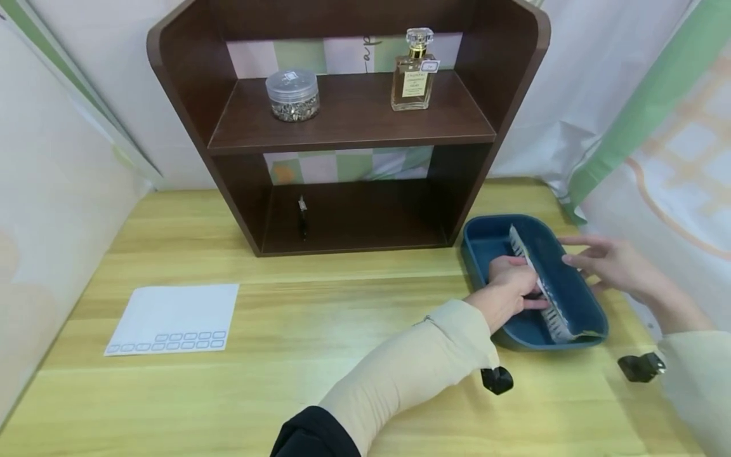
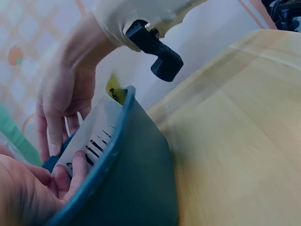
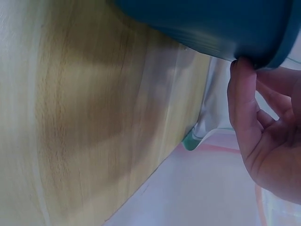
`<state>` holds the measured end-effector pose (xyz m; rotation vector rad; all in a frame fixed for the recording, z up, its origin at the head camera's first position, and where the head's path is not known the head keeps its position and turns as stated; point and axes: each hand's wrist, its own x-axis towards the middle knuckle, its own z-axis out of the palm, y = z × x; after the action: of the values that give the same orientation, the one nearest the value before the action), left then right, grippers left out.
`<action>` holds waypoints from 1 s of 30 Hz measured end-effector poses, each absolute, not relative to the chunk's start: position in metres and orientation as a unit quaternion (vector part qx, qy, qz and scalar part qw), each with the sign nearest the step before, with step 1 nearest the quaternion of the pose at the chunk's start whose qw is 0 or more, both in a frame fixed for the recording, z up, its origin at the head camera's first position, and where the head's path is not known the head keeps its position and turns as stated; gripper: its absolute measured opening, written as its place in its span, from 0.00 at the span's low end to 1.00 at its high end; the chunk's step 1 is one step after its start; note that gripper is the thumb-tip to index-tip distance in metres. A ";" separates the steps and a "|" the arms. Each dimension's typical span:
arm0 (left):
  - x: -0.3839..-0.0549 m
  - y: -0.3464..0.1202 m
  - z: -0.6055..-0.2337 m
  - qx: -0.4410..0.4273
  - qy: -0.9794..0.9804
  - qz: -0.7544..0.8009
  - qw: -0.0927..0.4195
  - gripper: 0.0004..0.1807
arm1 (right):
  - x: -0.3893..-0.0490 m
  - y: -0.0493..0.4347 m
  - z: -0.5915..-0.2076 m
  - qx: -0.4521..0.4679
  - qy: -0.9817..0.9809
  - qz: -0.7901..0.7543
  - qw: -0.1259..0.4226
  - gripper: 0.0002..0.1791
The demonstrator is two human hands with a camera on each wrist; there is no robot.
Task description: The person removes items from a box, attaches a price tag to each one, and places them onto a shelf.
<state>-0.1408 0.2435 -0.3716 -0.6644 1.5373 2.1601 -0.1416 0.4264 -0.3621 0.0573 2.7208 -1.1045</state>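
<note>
At the right of the table sits a dark blue tub [image 1: 485, 238]. Inside stands a long flat piece, white with dark printed bars [image 1: 554, 320], leaning lengthwise across the tub; a bit of yellow shows at its end in the left wrist view. My left hand [image 1: 511, 279] reaches down into the tub, its bunched fingers holding the white piece, partly hidden. In the left wrist view, one finger [image 2: 79, 169] lies along the printed face. My right hand [image 1: 605, 263] grips the tub's right rim; in the right wrist view a digit [image 3: 244, 94] presses just under that rim.
A dark brown shelf [image 1: 354, 130] stands at the back, holding a lidded clear jar [image 1: 293, 95], a perfume bottle [image 1: 412, 79] and, below, a pen-like item [image 1: 302, 219]. A white sheet with printed boxes [image 1: 177, 311] lies at left. Curtains hang behind and beside the table.
</note>
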 end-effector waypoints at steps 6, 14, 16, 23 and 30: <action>-0.140 0.238 -0.360 -0.227 0.547 0.784 0.187 0.24 | -0.142 0.428 -0.360 0.021 0.917 -0.381 0.113 0.24; -0.139 0.229 -0.351 -0.214 0.527 0.802 0.181 0.24 | -0.142 0.428 -0.362 0.019 0.912 -0.394 0.111 0.22; -0.139 0.226 -0.349 -0.209 0.523 0.806 0.182 0.24 | -0.143 0.427 -0.362 0.021 0.911 -0.397 0.110 0.21; -0.134 0.216 -0.340 -0.190 0.513 0.815 0.191 0.22 | -0.143 0.428 -0.361 0.024 0.908 -0.403 0.109 0.23; -0.131 0.203 -0.333 -0.155 0.506 0.827 0.187 0.21 | -0.143 0.429 -0.362 0.022 0.912 -0.394 0.112 0.28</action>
<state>-0.1307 0.2025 -0.3326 -0.4366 1.4242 2.3289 -0.1432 0.4292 -0.3618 0.0656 2.6774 -1.1581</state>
